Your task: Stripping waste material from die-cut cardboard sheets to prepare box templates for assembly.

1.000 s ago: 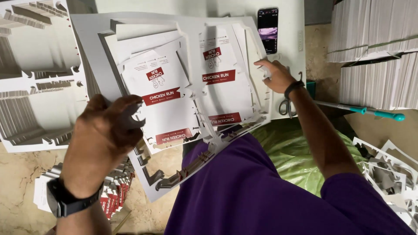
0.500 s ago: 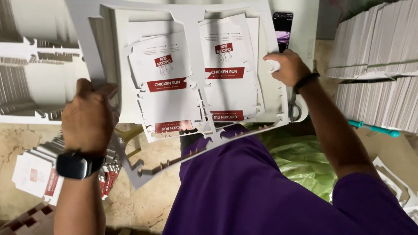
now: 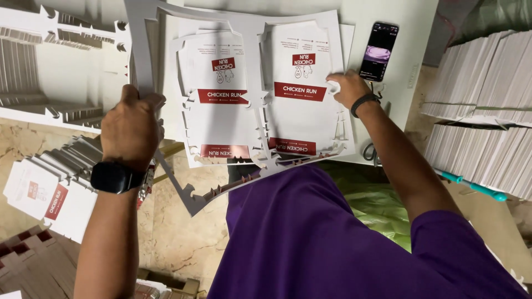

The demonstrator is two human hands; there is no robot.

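Left hand point(image 3: 131, 130) grips cardboard frame point(image 3: 166, 166); right hand point(image 3: 348, 88) presses printed carton blanks point(image 3: 260, 94).

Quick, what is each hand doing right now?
Left hand: closed, gripping the white cardboard frame.
Right hand: fingers pressing flat on the printed carton sheet, not gripping it.

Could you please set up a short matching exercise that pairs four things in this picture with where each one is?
Things:
1. phone
2. black watch
3. scissors
4. teal-handled tool

Places:
A. on the left wrist
B. below the stacks of sheets at the right
C. on the white table, above the right hand
D. at the table edge, beside the right forearm

Pairs: 1-C, 2-A, 3-D, 4-B
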